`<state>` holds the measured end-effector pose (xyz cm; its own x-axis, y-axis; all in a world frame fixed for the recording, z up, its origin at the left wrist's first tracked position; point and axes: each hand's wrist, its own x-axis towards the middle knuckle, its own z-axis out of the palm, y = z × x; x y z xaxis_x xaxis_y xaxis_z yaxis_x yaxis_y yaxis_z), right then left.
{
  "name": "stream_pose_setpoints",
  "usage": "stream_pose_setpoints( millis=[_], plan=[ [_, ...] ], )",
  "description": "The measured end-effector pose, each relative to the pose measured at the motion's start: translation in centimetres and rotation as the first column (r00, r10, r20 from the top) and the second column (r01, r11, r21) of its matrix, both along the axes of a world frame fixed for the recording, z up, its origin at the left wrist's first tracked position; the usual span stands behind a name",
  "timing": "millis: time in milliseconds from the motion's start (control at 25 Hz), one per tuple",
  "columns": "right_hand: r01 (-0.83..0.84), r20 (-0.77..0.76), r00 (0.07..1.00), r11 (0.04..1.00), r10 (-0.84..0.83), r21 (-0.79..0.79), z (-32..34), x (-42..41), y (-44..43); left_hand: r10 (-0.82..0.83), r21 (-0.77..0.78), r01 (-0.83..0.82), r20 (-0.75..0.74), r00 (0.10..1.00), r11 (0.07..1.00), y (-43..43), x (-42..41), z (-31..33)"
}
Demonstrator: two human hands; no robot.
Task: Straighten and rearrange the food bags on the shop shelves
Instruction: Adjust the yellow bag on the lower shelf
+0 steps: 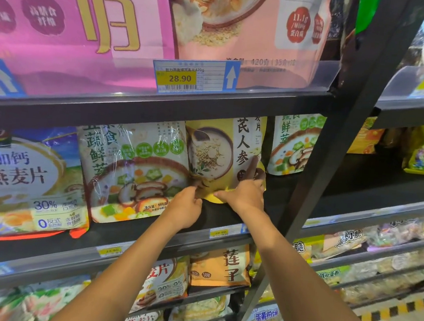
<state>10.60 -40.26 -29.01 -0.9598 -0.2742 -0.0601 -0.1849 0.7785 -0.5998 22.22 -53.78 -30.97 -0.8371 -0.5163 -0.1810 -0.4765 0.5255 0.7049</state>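
Observation:
A yellow oatmeal bag [222,151] with a bowl picture stands on the middle shelf [229,215], set back from the front edge. My left hand [184,207] pinches its lower left corner and my right hand [243,195] grips its lower right corner. To its left leans a white vegetable-and-mushroom bag [132,170] near the shelf front. A second bag of that kind [294,145] stands to the right, further back.
A blue-and-white oat bag [23,175] fills the shelf's left end. Large pink bags [71,22] sit on the shelf above, behind a price tag [188,76]. A black upright post [337,136] crosses on the right. Lower shelves hold an orange bag [224,265] and other packets.

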Motion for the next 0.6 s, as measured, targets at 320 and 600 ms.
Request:
stream_pose_setpoints(
  millis=[320, 600],
  plan=[
    [-0.015, -0.072, 0.997, 0.983, 0.002, -0.181, -0.7, -1.1, -2.6, -0.01, 0.056, 0.008, 0.02, 1.0, 0.998, 0.3, -1.6, 0.7],
    [-0.005, -0.095, 0.995, 0.974, -0.017, -0.226, -1.2, -2.2, -3.7, 0.023, 0.007, -0.024, 0.088, 0.996, 1.0, 1.1, -2.0, 0.6]
  ],
)
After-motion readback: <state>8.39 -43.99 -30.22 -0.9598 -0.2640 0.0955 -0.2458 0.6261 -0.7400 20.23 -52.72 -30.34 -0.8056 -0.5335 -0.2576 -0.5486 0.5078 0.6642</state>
